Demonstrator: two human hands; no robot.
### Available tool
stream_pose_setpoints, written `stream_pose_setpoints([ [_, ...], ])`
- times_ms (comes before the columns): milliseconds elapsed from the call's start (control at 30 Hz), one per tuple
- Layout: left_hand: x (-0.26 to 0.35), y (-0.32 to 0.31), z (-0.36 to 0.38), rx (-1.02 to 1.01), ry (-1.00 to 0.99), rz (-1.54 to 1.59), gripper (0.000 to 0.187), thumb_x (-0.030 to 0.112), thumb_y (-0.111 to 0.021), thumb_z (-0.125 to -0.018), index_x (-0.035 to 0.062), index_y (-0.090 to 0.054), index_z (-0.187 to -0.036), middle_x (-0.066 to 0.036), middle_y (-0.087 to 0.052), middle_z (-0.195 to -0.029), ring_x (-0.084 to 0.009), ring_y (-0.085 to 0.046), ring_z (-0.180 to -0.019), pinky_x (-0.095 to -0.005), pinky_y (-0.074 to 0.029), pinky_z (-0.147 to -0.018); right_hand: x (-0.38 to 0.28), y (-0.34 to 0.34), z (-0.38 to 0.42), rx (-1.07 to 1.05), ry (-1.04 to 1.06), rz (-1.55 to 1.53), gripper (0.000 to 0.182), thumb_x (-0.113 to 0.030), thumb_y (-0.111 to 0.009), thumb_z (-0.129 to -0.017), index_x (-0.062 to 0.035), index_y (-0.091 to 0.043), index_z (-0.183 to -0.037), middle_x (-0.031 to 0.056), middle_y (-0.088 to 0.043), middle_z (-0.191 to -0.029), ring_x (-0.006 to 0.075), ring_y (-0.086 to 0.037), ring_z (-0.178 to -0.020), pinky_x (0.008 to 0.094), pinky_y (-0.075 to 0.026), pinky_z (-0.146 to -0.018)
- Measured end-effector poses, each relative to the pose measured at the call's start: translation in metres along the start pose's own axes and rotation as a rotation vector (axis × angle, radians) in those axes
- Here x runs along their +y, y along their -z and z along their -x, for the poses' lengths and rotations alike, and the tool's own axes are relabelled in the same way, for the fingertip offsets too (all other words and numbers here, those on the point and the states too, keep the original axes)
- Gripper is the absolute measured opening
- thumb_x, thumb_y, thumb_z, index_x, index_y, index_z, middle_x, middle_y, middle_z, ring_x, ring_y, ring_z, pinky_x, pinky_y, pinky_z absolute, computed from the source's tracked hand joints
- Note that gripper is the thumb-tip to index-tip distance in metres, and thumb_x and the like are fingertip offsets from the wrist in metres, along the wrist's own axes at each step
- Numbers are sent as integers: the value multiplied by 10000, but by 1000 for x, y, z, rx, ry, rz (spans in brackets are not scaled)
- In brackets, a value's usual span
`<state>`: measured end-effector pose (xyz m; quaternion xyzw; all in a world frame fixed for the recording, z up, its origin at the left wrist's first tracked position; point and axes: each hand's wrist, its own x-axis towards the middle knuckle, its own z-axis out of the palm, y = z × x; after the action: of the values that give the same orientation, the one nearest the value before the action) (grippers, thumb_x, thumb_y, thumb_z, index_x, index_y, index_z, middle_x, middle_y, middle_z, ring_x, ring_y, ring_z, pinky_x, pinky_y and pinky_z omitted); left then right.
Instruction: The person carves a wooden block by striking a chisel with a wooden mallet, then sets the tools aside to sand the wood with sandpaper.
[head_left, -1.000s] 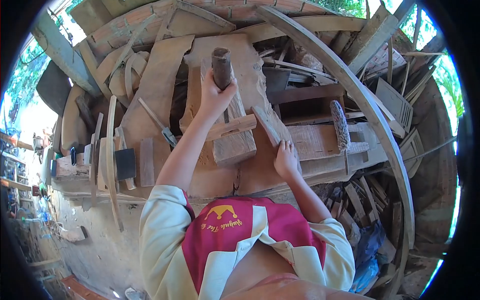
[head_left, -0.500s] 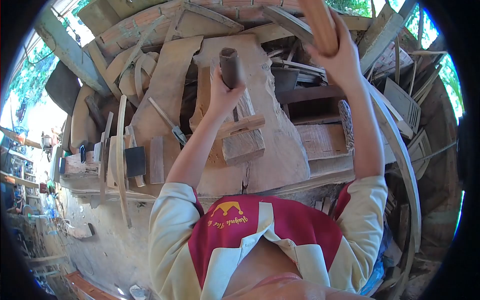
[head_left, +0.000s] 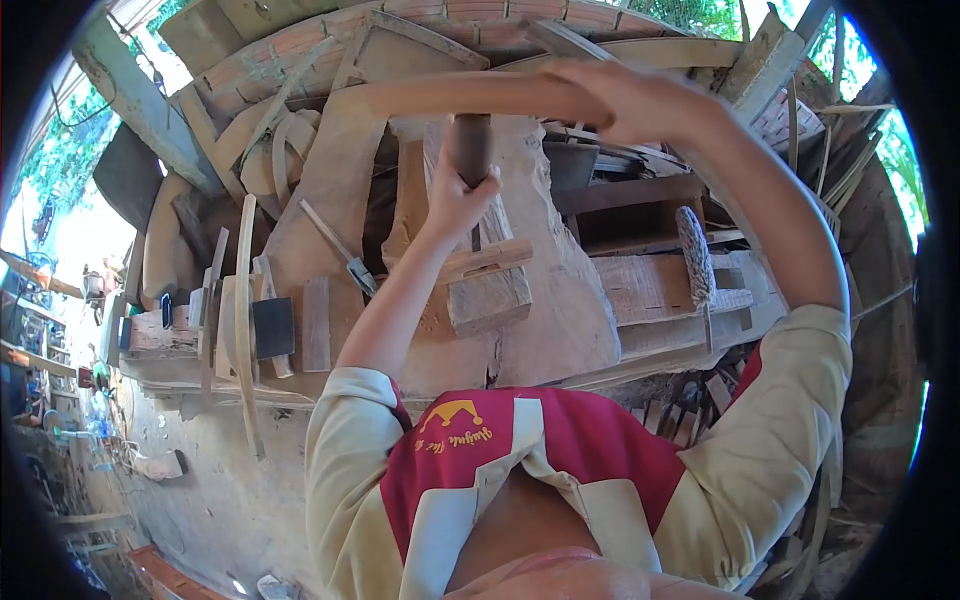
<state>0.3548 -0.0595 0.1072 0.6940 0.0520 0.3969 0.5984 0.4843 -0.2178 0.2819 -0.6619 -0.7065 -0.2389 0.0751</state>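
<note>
My left hand (head_left: 463,205) is closed around the dark handle (head_left: 469,150) of a chisel-like tool, which stands upright over a wooden piece (head_left: 492,255) with slots. That piece lies across a thick wooden block (head_left: 490,300) on the bench. My right hand (head_left: 640,100), blurred by motion, grips a long wooden club (head_left: 480,93). The club reaches leftward, level with the top of the handle; whether they touch I cannot tell. The tool's lower end is hidden behind the slotted piece.
A wide slab (head_left: 570,340) lies under the block. Left of it are a metal-and-wood tool (head_left: 340,247), a dark square-headed tool (head_left: 272,327) and thin strips. A bristly brush (head_left: 694,255) stands at the right, near an open wooden box (head_left: 630,225). Boards lean behind.
My right hand has brought the club down and swung it from near upright to lying leftward over the tool handle. My left hand has barely moved, still gripping the tool.
</note>
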Motion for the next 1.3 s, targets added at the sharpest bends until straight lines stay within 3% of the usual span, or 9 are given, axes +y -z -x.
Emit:
stream_pose_setpoints([
  [133,-13,4,2,23,-36,19,284,3,-559,-777,47,-356,-971,-1,-489,-682,-62,-490,-560,-213,-401,-494,17,36,-23,-211,-729,-231,635,-93,-641,-638,-110,-411,-1229,166,-541,-1096,277,-567,-944,385,-468,-809],
  [200,-14,9,-1,-7,51,-14,817,-5,-571,-692,22,-106,-1363,-55,-494,-880,-102,-505,-758,-241,-434,-671,8,16,-13,-202,-479,-129,626,-98,-643,-644,-83,-399,-1220,179,-552,-1058,280,-572,-932,367,-470,-805],
  [300,-14,6,0,15,124,120,756,7,-580,-684,18,-189,-1331,-59,-498,-892,-112,-505,-792,-243,-429,-696,13,-4,2,-134,70,-12,593,-112,-642,-661,-24,-386,-1189,201,-589,-937,299,-590,-868,341,-472,-789],
  [433,-27,8,-6,71,-85,-34,293,-24,-535,-777,54,-345,-987,-11,-481,-674,-64,-471,-518,-204,-388,-458,31,2,2,113,-528,-400,697,-104,-640,-627,-108,-351,-1261,175,-574,-1009,332,-540,-952,404,-430,-845],
  [600,-15,4,-2,19,-103,-8,285,-26,-532,-779,56,-346,-978,-8,-482,-675,-59,-465,-516,-204,-387,-458,16,-4,10,-131,29,-114,577,-115,-617,-651,-49,-408,-1185,207,-585,-864,301,-602,-772,351,-502,-683],
  [700,-15,2,1,27,-78,74,279,-25,-529,-779,55,-346,-974,-7,-484,-681,-57,-465,-516,-201,-387,-461,19,29,-2,-96,-609,-336,599,-101,-613,-636,-113,-413,-1200,143,-612,-832,324,-600,-676,379,-516,-640],
  [867,-16,6,1,33,-88,-21,266,-23,-526,-779,55,-346,-958,-9,-488,-686,-59,-469,-520,-201,-393,-465,3,-9,14,-6,11,-82,538,-96,-606,-644,-94,-457,-1160,139,-612,-888,306,-611,-743,369,-511,-691],
  [933,-12,4,5,24,24,114,816,-30,-534,-668,47,-124,-1368,-46,-447,-983,-106,-466,-823,-227,-408,-726,13,4,10,-10,-123,-25,551,-96,-608,-641,-104,-455,-1171,142,-608,-907,307,-597,-811,385,-480,-736],
  [1300,-12,4,10,21,-30,109,815,-41,-531,-678,35,-101,-1365,-45,-465,-986,-99,-475,-822,-226,-404,-747,-11,50,-2,-72,-303,-146,605,-157,-646,-655,-51,-400,-1198,209,-521,-1010,301,-530,-922,348,-437,-764],
])
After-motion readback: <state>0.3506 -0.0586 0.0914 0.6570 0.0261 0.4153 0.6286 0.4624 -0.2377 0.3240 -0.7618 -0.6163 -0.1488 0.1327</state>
